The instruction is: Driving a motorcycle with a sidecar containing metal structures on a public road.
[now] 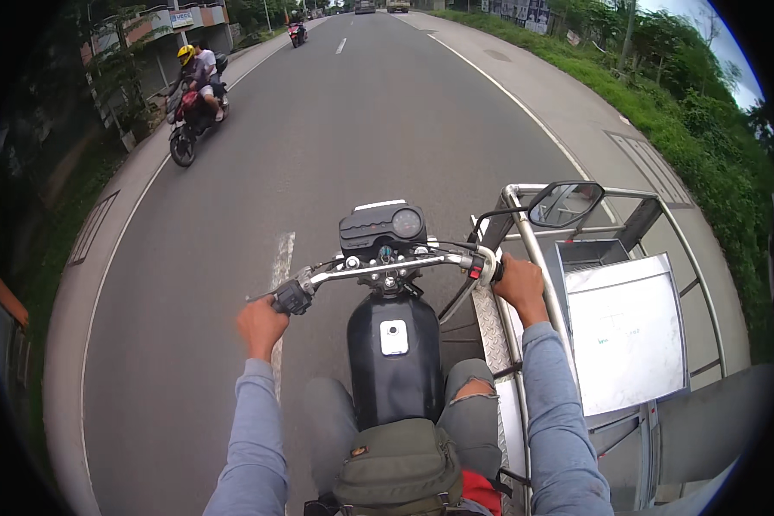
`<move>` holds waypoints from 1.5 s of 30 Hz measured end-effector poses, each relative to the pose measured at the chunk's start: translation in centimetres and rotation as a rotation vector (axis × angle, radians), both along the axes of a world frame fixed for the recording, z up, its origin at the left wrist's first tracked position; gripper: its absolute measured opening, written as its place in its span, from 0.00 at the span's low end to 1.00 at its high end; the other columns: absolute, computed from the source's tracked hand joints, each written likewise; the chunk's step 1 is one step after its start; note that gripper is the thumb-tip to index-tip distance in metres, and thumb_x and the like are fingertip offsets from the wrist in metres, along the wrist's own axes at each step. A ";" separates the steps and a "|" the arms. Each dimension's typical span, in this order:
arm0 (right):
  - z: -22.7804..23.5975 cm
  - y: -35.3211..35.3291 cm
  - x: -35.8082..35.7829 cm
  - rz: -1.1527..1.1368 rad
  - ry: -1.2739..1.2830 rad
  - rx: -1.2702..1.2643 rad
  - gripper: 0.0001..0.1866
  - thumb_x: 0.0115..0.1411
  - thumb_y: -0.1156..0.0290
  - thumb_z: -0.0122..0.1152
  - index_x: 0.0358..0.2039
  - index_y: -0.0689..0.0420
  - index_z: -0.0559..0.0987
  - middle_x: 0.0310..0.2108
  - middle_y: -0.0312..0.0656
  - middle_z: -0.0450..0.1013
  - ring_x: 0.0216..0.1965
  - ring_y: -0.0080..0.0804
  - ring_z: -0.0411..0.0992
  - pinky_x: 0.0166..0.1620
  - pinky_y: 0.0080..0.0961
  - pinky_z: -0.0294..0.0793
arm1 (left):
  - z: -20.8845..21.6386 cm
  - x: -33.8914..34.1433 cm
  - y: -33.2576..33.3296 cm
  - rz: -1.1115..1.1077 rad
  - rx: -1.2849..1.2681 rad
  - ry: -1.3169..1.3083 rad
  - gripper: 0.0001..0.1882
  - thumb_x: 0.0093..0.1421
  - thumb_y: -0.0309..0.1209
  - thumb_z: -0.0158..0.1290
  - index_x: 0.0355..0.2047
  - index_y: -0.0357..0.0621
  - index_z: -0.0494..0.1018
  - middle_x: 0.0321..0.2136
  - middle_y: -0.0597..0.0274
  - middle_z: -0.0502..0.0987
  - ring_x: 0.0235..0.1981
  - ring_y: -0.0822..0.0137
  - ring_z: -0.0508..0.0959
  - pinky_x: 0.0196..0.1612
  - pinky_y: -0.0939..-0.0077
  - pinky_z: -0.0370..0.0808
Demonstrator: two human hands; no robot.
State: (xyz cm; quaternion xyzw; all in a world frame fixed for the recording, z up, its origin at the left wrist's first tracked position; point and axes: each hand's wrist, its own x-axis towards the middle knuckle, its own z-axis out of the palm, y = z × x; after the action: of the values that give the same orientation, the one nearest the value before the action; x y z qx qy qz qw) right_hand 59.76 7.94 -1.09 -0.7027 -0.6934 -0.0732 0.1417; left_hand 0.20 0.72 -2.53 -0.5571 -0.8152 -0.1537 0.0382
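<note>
My left hand (262, 327) is closed around the left grip of a motorcycle handlebar (344, 273), beside the black switch housing (291, 297). On the other end, my right hand (519, 282) wraps the right grip, next to a red switch (476, 270). Between them sits a dark instrument cluster (383, 225) with a round dial. Below it is the black fuel tank (393, 361) with a silver filler cap (394, 337). An olive-green bag (399, 469) rests at my lap, between my knees.
A metal-framed sidecar (697, 258) with a white panel (625, 334) is attached on the right, under a mirror (567, 204). On the left, a motorcycle (189, 129) carries two people; a red one (297, 34) is farther off. Trucks (365, 6) are far ahead. Grass (662, 129) borders the right shoulder.
</note>
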 end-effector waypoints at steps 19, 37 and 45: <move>-0.1 0.6 1.0 0.018 0.043 -0.085 0.20 0.59 0.65 0.75 0.52 0.49 0.92 0.40 0.54 0.90 0.45 0.60 0.90 0.51 0.59 0.88 | 0.4 0.8 0.3 -0.023 0.070 -0.038 0.17 0.56 0.39 0.73 0.46 0.53 0.94 0.39 0.46 0.93 0.46 0.39 0.92 0.50 0.43 0.87; 1.6 0.3 -0.1 -0.008 0.052 -0.141 0.19 0.56 0.65 0.77 0.50 0.49 0.92 0.44 0.52 0.91 0.50 0.59 0.90 0.54 0.57 0.89 | -0.6 0.6 -0.3 -0.034 0.093 -0.051 0.15 0.57 0.39 0.73 0.44 0.52 0.93 0.39 0.47 0.93 0.44 0.40 0.93 0.48 0.42 0.87; 0.6 0.7 0.5 -0.020 0.040 -0.122 0.21 0.55 0.64 0.78 0.50 0.48 0.92 0.43 0.53 0.90 0.48 0.59 0.90 0.54 0.57 0.89 | 0.4 0.5 -0.2 -0.048 0.084 -0.017 0.15 0.56 0.39 0.73 0.44 0.52 0.93 0.37 0.46 0.92 0.44 0.39 0.92 0.47 0.43 0.86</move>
State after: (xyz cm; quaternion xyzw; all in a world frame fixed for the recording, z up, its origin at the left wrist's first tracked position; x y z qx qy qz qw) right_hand 60.23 8.68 -0.44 -0.7182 -0.6865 -0.0181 0.1118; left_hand 0.70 0.56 -2.16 -0.5729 -0.7948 -0.1934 0.0509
